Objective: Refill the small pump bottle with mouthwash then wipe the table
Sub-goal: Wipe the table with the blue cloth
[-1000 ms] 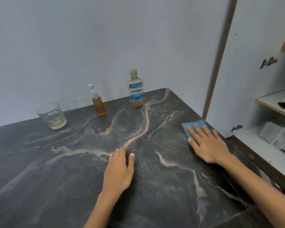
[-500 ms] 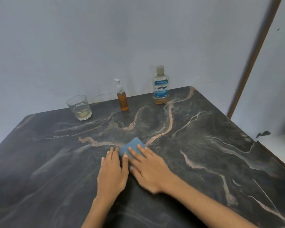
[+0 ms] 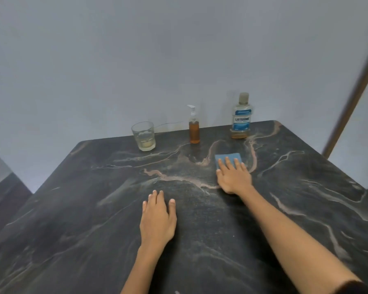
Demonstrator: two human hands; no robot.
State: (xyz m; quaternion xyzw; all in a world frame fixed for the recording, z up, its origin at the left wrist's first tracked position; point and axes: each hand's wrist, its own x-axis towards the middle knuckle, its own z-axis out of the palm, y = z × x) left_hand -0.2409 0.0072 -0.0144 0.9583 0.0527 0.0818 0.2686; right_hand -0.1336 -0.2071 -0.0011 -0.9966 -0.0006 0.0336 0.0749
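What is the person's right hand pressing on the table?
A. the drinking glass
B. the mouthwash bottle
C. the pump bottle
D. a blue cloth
D: the right hand lies flat with straight fingers on the blue cloth on the table, while the glass, pump bottle and mouthwash bottle stand untouched at the back.
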